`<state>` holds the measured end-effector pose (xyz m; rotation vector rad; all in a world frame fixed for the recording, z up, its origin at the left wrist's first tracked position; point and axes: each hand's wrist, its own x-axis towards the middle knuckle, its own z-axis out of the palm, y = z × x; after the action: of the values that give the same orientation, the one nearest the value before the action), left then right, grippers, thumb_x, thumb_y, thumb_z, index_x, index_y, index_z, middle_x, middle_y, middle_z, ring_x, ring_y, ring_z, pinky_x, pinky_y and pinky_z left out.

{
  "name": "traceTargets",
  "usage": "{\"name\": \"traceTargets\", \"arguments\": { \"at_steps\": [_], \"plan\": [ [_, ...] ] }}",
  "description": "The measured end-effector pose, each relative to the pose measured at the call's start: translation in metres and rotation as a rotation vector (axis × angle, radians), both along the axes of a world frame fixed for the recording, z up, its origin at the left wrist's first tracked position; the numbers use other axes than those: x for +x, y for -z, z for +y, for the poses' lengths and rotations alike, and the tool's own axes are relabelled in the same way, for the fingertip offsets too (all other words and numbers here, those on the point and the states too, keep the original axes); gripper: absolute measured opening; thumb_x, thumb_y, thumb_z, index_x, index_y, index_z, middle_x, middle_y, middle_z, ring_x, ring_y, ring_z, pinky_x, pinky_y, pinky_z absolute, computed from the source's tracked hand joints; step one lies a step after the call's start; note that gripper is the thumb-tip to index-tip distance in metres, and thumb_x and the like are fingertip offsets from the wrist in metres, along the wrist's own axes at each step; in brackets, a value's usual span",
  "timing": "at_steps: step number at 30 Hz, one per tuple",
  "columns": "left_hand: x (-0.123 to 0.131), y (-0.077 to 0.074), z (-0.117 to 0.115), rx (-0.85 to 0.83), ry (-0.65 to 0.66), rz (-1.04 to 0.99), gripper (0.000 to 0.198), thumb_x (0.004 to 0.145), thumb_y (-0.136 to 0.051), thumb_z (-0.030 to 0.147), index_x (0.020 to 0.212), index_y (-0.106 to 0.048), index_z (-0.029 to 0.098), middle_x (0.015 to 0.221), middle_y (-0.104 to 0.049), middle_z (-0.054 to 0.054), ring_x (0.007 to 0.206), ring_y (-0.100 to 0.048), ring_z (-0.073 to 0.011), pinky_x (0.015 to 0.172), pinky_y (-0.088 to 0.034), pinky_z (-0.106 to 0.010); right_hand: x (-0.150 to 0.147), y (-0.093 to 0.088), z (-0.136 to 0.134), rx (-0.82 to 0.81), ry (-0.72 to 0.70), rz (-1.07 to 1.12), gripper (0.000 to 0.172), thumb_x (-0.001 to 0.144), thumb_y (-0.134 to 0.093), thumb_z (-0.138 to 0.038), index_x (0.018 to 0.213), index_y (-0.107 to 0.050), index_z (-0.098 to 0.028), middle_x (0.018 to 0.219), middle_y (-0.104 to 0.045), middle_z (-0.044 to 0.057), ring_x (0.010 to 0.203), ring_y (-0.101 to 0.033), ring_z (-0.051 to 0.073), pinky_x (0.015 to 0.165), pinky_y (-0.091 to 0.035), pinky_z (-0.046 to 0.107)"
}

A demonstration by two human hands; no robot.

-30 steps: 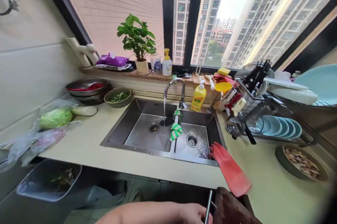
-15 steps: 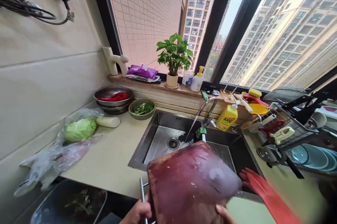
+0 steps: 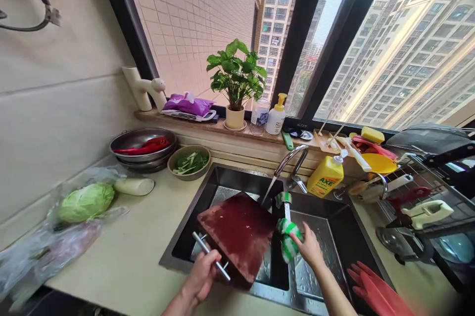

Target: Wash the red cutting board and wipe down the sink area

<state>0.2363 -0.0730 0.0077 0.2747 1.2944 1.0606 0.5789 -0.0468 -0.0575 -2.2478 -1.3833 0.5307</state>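
Left hand (image 3: pixel 203 274) is gripping a dark red block (image 3: pixel 237 232) by its metal handle (image 3: pixel 202 244), right over the sink's left basin (image 3: pixel 222 177).
So the block's sitting tilted in the grip, handle side facing the person, and the tap (image 3: pixel 293 155) is running just past its far corner (can't tell if the water's actually hitting it). Right hand (image 3: pixel 310 247) is touching a green-and-white striped pad (image 3: pixel 289 251) at the divider between the basins, fingers resting on it, but I can't tell if it's really grabbing on. A red rubber glove (image 3: pixel 374 289) is lying over the right edge, a yellow bottle (image 3: pixel 326 177) is standing behind the sink, and a bowl of greens (image 3: pixel 189 176) is sitting off to the left.
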Motion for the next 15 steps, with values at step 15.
{"name": "traceTargets", "arguments": {
  "at_steps": [15],
  "plan": [
    [0.059,-0.013,0.083,-0.076,0.385,0.21,0.024,0.065,-0.061,0.023,0.071,-0.037,0.023,0.052,-0.057,0.005,0.044,-0.055,-0.0128,0.048,-0.049,-0.026,-0.142,-0.025,0.075,-0.092,-0.55,0.659,0.043,0.095,-0.031,-0.038,0.137,-0.041,-0.037,0.148,-0.043,-0.001,0.142,-0.026,0.026,0.112,-0.019,0.055]
  ]
}}
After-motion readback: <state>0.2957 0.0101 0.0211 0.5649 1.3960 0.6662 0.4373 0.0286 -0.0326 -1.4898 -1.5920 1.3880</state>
